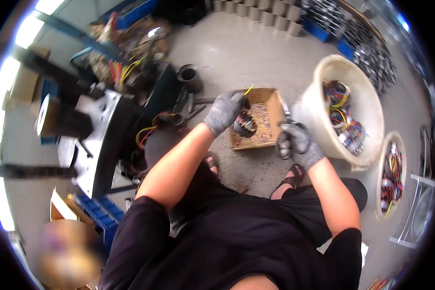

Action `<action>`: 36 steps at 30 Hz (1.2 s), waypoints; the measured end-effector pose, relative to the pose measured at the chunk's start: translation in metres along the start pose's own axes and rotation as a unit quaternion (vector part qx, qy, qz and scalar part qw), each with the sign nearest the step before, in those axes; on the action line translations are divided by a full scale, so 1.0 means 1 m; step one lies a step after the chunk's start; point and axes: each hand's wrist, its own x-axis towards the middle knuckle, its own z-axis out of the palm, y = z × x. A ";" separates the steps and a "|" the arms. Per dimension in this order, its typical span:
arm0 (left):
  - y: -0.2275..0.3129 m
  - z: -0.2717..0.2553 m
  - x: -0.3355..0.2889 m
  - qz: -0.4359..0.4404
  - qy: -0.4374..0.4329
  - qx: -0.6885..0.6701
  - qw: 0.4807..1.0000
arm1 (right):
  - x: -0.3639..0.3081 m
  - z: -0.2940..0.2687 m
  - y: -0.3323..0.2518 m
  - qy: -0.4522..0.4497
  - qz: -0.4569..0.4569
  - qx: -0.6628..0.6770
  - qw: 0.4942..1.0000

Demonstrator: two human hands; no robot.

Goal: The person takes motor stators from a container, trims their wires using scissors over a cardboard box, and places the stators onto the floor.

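My left hand (pixel 222 115), in a grey glove, is closed on a motor stator (pixel 244 125) with dark, copper-toned windings. A short yellow wire (pixel 249 90) sticks up beside its fingers. The stator hangs over a cardboard box (pixel 276 108) with small coloured scraps on its bottom. To the right of the box, my right hand (pixel 299 140), gloved in grey too, is wrapped round a slim metal hand tool (pixel 286 112) that points up and away. The glove covers most of the tool, and blur hides its exact kind.
A large white tub (pixel 319 96) of wired motor parts stands at the right, with a smaller tub (pixel 383 193) beyond it. A machine with a metal table (pixel 99 140) is at the left. A dark cylinder (pixel 190 77) stands behind my left hand. Grey cylinders (pixel 268 18) line the back.
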 end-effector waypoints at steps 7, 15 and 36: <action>0.005 -0.128 0.002 0.034 -0.115 0.146 0.982 | -0.051 0.014 -0.023 -0.044 -0.156 -0.029 0.986; -0.098 -0.129 -0.061 -0.305 -0.145 0.056 0.940 | -0.062 -0.008 -0.051 -0.020 -0.237 -0.077 0.968; -0.128 -0.145 -0.164 -0.457 -0.050 0.137 0.878 | -0.070 -0.032 -0.118 0.085 -0.281 -0.069 0.953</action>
